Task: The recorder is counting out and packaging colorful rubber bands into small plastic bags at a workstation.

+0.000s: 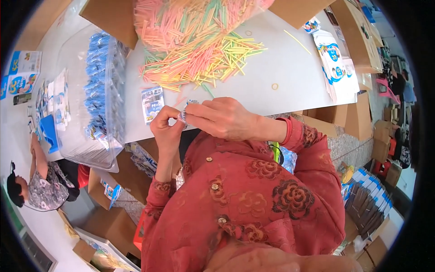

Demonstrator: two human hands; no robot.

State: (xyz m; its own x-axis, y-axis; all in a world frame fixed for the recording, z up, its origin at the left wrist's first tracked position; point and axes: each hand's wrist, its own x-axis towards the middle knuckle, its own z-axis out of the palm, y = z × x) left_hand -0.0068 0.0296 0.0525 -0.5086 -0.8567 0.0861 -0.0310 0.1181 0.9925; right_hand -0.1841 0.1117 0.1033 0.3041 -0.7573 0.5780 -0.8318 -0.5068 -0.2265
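Note:
Both hands meet just off the table's near edge, holding a small blue-and-white packet (182, 116). My left hand (166, 127) pinches it with thumb and forefinger from the left. My right hand (222, 118) is closed around its other side, fingers bent over it, so most of the packet is hidden. On the table beside my left hand lies a flat printed blue-and-white packet (152, 104). Just beyond the hands is a heap of thin pink, yellow and green sticks (199, 63), spilling from a clear plastic bag (181, 20).
A clear plastic bin (115, 90) at left holds rows of blue-and-white packets (96, 77). A stack of printed sleeves (333, 68) lies at the right. Two rubber bands and a loose yellow stick (297, 42) rest on the white table (290, 68). Another person (43, 183) sits at far left.

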